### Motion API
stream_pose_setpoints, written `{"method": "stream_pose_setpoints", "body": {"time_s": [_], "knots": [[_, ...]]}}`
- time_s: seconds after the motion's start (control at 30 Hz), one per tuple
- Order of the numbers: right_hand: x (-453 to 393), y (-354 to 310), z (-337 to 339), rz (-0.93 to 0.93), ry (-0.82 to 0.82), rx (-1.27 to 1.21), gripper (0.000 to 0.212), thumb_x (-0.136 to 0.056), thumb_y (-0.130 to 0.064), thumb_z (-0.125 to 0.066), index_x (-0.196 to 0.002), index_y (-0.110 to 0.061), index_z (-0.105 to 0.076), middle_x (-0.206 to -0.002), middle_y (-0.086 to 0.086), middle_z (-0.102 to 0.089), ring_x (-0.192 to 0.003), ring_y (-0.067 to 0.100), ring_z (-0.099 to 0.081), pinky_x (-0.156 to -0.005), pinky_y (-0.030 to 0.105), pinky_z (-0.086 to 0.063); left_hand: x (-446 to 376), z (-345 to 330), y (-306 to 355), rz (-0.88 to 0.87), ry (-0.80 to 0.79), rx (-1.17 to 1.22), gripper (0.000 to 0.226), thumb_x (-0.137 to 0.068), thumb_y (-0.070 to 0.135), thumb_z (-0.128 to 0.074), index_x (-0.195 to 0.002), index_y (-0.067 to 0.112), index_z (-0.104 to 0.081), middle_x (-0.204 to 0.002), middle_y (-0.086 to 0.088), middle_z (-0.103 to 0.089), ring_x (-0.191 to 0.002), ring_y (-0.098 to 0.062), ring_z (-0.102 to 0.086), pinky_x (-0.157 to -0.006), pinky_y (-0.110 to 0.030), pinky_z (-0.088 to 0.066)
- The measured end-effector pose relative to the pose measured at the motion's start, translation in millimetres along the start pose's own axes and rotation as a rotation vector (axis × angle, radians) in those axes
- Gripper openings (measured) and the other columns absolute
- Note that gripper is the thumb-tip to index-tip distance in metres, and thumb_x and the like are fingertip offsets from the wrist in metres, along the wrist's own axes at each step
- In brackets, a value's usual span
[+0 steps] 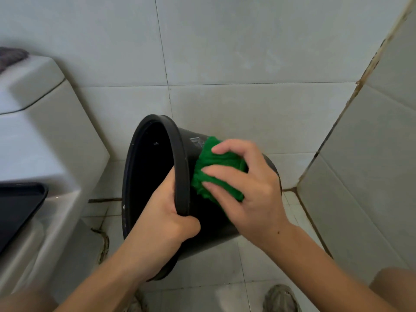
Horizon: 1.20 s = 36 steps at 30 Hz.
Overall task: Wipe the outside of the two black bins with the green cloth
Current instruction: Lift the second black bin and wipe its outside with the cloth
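A shoe (281, 297) was seen nearest, on the tiled floor (225, 278). Above it, a black bin (193, 145) was held tipped on its side, its mouth turned left. Its rim was gripped by the left hand (164, 224), thumb inside, fingers curled over the edge. A bunched green cloth (216, 170) was pressed against the bin's outer wall by the right hand (249, 188), fingers curled over it. A white toilet (45, 131) was seen at left, tiled walls (247, 41) behind.

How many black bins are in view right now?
1. The black bin is tipped on its side at centre, left hand gripping its rim, right hand pressing the green cloth to its outer wall. The second bin is out of view.
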State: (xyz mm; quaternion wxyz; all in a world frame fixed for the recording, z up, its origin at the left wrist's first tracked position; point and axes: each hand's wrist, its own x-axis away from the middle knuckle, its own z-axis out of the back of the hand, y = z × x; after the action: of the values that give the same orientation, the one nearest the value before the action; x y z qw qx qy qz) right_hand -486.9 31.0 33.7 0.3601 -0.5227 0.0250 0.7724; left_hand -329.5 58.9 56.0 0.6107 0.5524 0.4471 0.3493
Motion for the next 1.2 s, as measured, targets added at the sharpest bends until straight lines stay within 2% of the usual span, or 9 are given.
{"method": "stream_pose_setpoints", "body": {"time_s": [0.17, 0.37, 0.47, 0.57, 0.63, 0.73, 0.9, 1.13, 1.2], "knots": [[18, -6, -4, 0.124, -0.044, -0.015, 0.01, -0.088, -0.012, -0.072, -0.088, -0.003, -0.076, -0.116, 0.008, -0.051, -0.107, 0.023, -0.057, -0.094, 0.028, -0.047, 0, 1, -2, -0.008, -0.03, -0.036, 0.064, -0.053, -0.022, -0.043, -0.099, 0.02, -0.06, -0.061, 0.013, -0.058, -0.054, 0.002, -0.053, -0.047, -0.01, -0.04], [-3, -6, -11, -0.074, 0.079, -0.03, 0.013, -0.083, -0.014, -0.071, -0.085, -0.002, -0.074, -0.107, 0.014, -0.054, -0.1, 0.023, -0.057, -0.083, 0.036, -0.052, -1, -2, 2, -0.04, -0.038, -0.143, 0.08, -0.066, -0.037, -0.043, -0.119, 0.022, -0.052, -0.057, 0.019, -0.057, -0.049, 0.005, -0.048, -0.045, -0.008, -0.037], [-2, -13, -14, -0.131, 0.085, -0.059, 0.012, -0.08, -0.015, -0.072, -0.081, -0.003, -0.073, -0.103, 0.009, -0.054, -0.095, 0.025, -0.057, -0.077, 0.038, -0.05, -3, -2, 0, -0.025, -0.024, -0.133, 0.077, -0.063, -0.041, -0.038, -0.108, 0.019, -0.053, -0.055, 0.024, -0.056, -0.048, 0.008, -0.05, -0.046, -0.005, -0.037], [6, -17, -13, -0.077, 0.013, -0.066, 0.01, -0.079, -0.013, -0.074, -0.076, -0.004, -0.072, -0.102, 0.004, -0.052, -0.093, 0.025, -0.055, -0.082, 0.03, -0.044, -6, 1, -3, -0.034, 0.015, -0.087, 0.06, -0.056, -0.028, -0.044, -0.093, 0.018, -0.055, -0.057, 0.015, -0.054, -0.051, 0.004, -0.049, -0.046, -0.009, -0.038], [11, -16, -11, -0.043, -0.012, -0.077, 0.01, -0.08, -0.014, -0.074, -0.076, -0.005, -0.072, -0.103, 0.0, -0.048, -0.093, 0.023, -0.053, -0.085, 0.026, -0.04, -6, 4, -3, -0.05, 0.03, -0.077, 0.056, -0.051, -0.02, -0.042, -0.095, 0.014, -0.055, -0.063, 0.012, -0.057, -0.057, 0.002, -0.052, -0.05, -0.01, -0.041], [12, -9, -12, -0.03, -0.053, -0.073, 0.012, -0.082, -0.018, -0.074, -0.081, -0.006, -0.074, -0.107, 0.001, -0.047, -0.097, 0.025, -0.054, -0.083, 0.033, -0.045, -5, 3, -2, -0.051, 0.009, -0.086, 0.062, -0.052, -0.017, -0.044, -0.104, 0.016, -0.057, -0.066, 0.012, -0.057, -0.058, 0.002, -0.052, -0.051, -0.011, -0.041], [-6, 7, -8, -0.245, 0.075, -0.077, 0.022, -0.082, -0.029, -0.068, -0.087, -0.008, -0.075, -0.108, -0.001, -0.048, -0.102, 0.019, -0.054, -0.088, 0.035, -0.048, 0, -4, 0, -0.006, 0.036, -0.019, 0.069, -0.054, -0.015, -0.046, -0.106, 0.028, -0.061, -0.059, 0.011, -0.058, -0.05, 0.001, -0.051, -0.045, -0.012, -0.039], [28, -6, -9, 0.052, 0.026, -0.007, 0.01, -0.09, -0.025, -0.069, -0.092, -0.016, -0.074, -0.112, 0.003, -0.048, -0.105, 0.019, -0.052, -0.087, 0.033, -0.046, 0, -4, 3, -0.029, 0.092, 0.006, 0.069, -0.049, -0.016, -0.042, -0.085, 0.036, -0.069, -0.061, 0.008, -0.062, -0.053, -0.002, -0.055, -0.046, -0.013, -0.042], [25, 10, -5, -0.033, 0.082, 0.035, 0.012, -0.092, -0.029, -0.065, -0.099, -0.019, -0.068, -0.114, 0.001, -0.048, -0.108, 0.016, -0.051, -0.093, 0.029, -0.045, 3, -2, 6, -0.024, 0.128, 0.009, 0.07, -0.048, -0.015, -0.043, -0.092, 0.034, -0.068, -0.061, 0.007, -0.064, -0.051, -0.003, -0.056, -0.046, -0.012, -0.041]]}}
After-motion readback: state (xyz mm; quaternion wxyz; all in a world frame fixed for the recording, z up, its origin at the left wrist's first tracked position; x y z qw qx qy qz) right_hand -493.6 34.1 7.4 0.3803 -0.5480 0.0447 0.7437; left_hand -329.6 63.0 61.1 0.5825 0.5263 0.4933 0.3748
